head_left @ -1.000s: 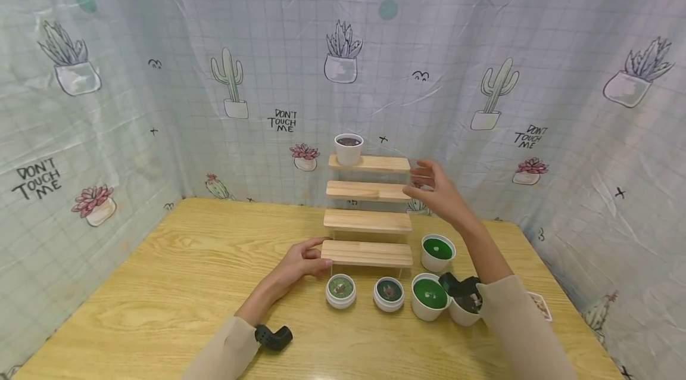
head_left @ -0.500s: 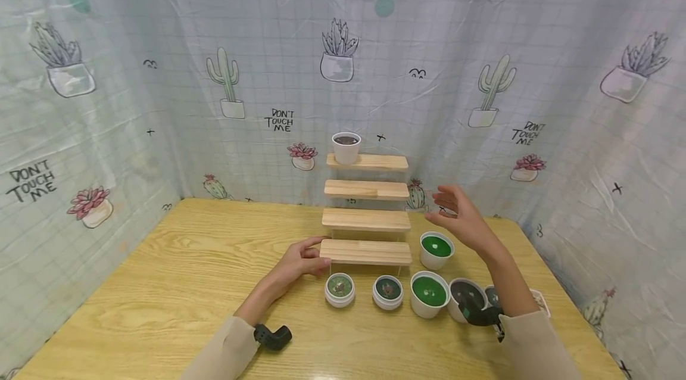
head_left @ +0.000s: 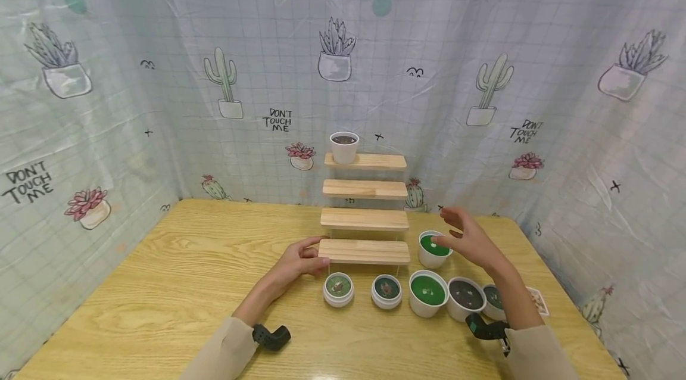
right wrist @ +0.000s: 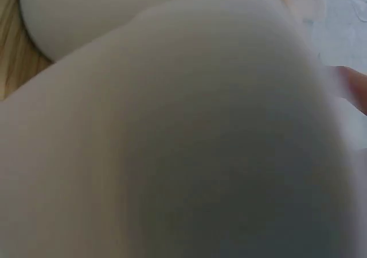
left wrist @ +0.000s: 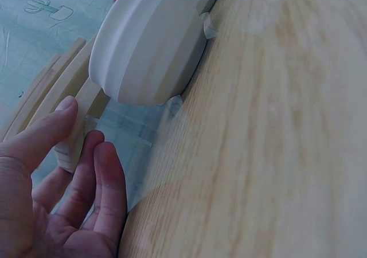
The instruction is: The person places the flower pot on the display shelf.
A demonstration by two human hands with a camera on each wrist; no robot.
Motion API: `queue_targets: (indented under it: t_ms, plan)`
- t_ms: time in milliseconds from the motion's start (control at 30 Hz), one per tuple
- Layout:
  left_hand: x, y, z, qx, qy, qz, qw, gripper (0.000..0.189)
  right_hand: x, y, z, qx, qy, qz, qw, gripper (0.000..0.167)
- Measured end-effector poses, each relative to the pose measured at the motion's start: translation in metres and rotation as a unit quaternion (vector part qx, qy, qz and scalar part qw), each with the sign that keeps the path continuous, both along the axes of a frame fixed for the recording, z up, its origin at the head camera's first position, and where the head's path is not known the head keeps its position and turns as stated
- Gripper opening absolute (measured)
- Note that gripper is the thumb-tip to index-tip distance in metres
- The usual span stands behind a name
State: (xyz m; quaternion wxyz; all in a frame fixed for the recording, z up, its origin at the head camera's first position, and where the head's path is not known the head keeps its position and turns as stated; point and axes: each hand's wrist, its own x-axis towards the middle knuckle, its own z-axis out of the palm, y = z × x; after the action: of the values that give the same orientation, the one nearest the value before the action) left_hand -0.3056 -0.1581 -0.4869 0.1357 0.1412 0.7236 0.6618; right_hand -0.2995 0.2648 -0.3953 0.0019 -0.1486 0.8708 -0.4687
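Note:
A tiered wooden shelf stand (head_left: 364,250) stands on the table. My left hand (head_left: 292,263) grips the left end of its lowest tier. In the left wrist view the thumb lies on the board's edge (left wrist: 77,135), with fingers on the other side. My right hand (head_left: 473,244) hangs, holding nothing visible, beside the back white pot with a green top (head_left: 433,258). Its thumb overlaps that pot's rim in the head view; contact is unclear. One white pot with a dark brown top (head_left: 344,151) sits on the left of the highest tier. Blurred pale cups (right wrist: 229,126) fill the right wrist view.
Two small ribbed white pots (head_left: 338,298) (head_left: 386,299) stand before the stand. To their right are another green-topped pot (head_left: 427,308), a dark-topped pot (head_left: 465,311) and a smaller pot (head_left: 492,312). A white tray (head_left: 538,301) is partly behind the right forearm. A cactus-print curtain (head_left: 257,22) surrounds the table.
My right hand has moved down and right, from beside the upper tiers to the back green-topped pot. The left hand keeps its grip on the lowest tier. The view has shifted slightly.

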Motion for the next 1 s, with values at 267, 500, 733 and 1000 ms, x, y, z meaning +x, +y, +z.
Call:
queue_targets:
  t_ms: [267, 500, 733, 1000]
  plan:
    - [0.000, 0.002, 0.001, 0.000, 0.000, -0.003, 1.0000, 0.084, -0.001, 0.006, -0.009, 0.038, -0.011, -0.007, 0.9992, 0.088]
    - [0.000, 0.000, 0.001, 0.000, 0.002, -0.002, 1.0000, 0.083, -0.001, 0.006, -0.012, 0.023, -0.035, 0.023, 0.9988, 0.095]
    - [0.001, 0.000, 0.001, -0.002, 0.000, 0.002, 1.0000, 0.084, -0.006, 0.007, -0.019, 0.021, -0.046, 0.035, 0.9981, 0.097]
    - [0.001, 0.001, 0.002, -0.008, 0.002, -0.001, 1.0000, 0.084, -0.008, 0.009, -0.027, 0.032, -0.061, 0.036, 0.9970, 0.097]
